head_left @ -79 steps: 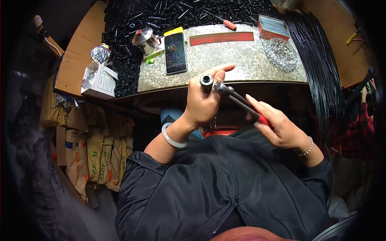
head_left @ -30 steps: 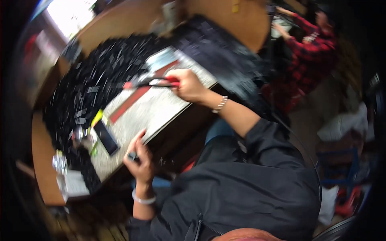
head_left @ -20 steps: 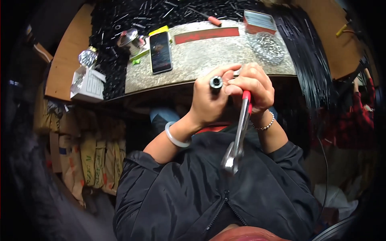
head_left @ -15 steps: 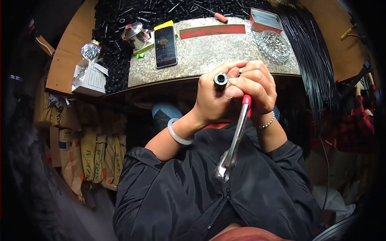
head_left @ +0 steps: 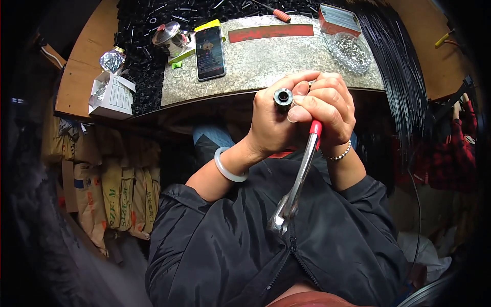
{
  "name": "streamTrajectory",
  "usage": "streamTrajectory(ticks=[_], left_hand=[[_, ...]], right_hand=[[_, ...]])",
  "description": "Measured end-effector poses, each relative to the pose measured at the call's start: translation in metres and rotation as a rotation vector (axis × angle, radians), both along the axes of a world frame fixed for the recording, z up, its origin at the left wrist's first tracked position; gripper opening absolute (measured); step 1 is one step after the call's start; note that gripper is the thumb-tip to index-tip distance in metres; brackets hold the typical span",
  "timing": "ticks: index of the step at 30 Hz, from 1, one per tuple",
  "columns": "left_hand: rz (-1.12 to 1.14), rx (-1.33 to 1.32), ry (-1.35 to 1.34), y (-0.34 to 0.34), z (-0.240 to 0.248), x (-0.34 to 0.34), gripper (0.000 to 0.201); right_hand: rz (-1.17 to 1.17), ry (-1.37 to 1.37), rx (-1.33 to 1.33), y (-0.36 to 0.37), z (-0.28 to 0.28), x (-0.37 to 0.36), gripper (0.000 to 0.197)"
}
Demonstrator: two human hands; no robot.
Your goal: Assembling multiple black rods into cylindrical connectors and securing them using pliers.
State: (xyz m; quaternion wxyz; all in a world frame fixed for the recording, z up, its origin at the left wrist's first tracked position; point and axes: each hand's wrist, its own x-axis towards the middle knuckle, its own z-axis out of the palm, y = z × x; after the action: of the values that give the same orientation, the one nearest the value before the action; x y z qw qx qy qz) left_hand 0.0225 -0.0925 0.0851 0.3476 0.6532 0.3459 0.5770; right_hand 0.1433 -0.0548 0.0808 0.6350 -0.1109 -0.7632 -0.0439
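Observation:
My left hand is closed round a short black tube, whose round, hollow end points up toward me. In my right hand, the fingers wrap a pair of pliers by its red-coated handles. The metal head of the pliers hangs down in front of my dark jacket. Both hands are pressed together just in front of the table's near edge, with the right fingertips beside the tube's end. Whatever lies between the palms is hidden.
On the speckled board lie a phone, a red strip, a glass dish and a box. Black parts, a white carton and thin black rods surround it. A co-worker's plaid sleeve shows right.
The head of the pliers has swung slightly left and toward me. Both hands keep their grip and sit almost where they were; the whole view has shifted a little.

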Motion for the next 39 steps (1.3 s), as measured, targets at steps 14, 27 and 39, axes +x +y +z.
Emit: streamTrajectory(ticks=[14, 27, 39], left_hand=[[0.006, 0.072, -0.022, 0.006, -0.004, -0.002, 0.047], [0.111, -0.237, -0.378, 0.011, 0.010, -0.027, 0.024], [0.147, -0.149, -0.102, 0.015, 0.012, -0.024, 0.032]], right_hand=[[0.007, -0.071, 0.047, 0.007, 0.015, 0.000, 0.017], [0.406, -0.436, -1.371, -0.029, 0.060, 0.055, 0.037], [0.316, -0.720, -1.530, -0.033, 0.076, 0.060, 0.023]])
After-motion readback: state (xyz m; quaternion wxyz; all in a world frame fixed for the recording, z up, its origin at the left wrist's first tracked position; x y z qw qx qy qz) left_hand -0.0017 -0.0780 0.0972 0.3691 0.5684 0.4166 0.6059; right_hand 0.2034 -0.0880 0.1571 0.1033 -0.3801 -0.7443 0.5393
